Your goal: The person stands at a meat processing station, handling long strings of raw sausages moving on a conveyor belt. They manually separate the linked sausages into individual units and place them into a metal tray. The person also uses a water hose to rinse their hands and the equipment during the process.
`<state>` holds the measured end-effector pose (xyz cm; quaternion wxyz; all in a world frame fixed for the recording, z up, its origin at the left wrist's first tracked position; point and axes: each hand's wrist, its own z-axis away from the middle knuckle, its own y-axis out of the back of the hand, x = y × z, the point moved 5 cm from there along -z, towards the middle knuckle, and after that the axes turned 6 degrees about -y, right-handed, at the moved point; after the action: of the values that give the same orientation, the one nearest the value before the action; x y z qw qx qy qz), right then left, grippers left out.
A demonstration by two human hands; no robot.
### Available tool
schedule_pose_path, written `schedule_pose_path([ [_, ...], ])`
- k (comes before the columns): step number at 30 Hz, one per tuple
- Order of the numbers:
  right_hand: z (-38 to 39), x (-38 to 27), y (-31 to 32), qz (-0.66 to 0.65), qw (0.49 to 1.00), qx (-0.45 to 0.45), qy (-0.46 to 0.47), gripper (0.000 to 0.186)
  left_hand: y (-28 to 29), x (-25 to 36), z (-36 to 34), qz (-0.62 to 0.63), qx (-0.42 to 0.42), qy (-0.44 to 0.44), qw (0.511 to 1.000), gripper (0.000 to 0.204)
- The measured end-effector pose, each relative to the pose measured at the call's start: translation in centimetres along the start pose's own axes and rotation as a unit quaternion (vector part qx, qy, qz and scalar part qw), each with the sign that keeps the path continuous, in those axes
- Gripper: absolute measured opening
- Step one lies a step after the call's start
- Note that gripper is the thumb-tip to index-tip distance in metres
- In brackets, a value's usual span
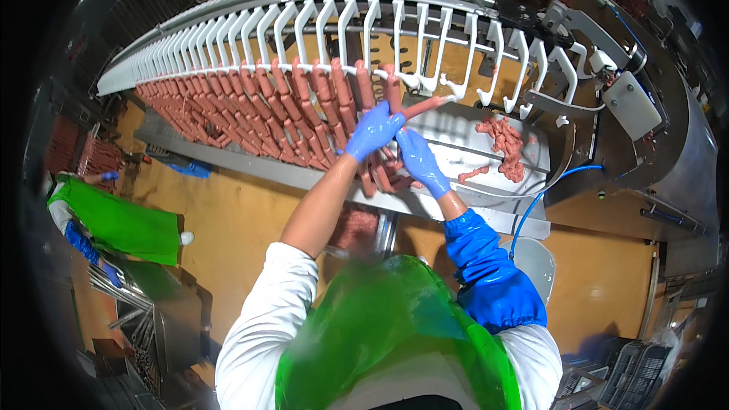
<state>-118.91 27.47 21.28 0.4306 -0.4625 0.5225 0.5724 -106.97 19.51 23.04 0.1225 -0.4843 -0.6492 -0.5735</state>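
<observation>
Blue-gloved, my left hand [373,134] closes around the end of a raw sausage link [427,107], which slants up to the right toward a white hook. Just beside it, fingertips close to the same strand, my right hand [422,161] has its fingers pressed together; what they grip is hidden. Strings of linked sausages [285,110] hang in loops from the white hooks [269,34] to the left of my hands. Some links hang behind and below my hands. Farther right, the hooks [512,76] carry no sausages.
Under the hooks runs a metal tray [524,209] with a heap of loose sausage meat [505,150]. A steel machine [630,175] with a blue hose [566,175] stands at right. Below the tray is a bin of meat [355,229]. A co-worker in a green apron [121,216] is at left.
</observation>
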Motion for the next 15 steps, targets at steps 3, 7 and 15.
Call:
schedule_pose_path([
  [3,0.7,2.1,3.6,0.217,0.963,0.041,0.152,0.054,-0.5,2.8,-0.8,0.052,0.050,-0.041,0.997,0.041],
  [7,2.6,-1.1,4.7,0.255,0.961,-0.023,0.103,0.049,-0.9,3.0,-1.0,0.032,-0.043,0.084,0.995,0.044],
  [15,-2.1,3.5,8.6,0.529,0.828,0.135,0.129,0.039,-0.1,4.4,0.2,-0.016,-0.088,0.085,0.992,0.079],
])
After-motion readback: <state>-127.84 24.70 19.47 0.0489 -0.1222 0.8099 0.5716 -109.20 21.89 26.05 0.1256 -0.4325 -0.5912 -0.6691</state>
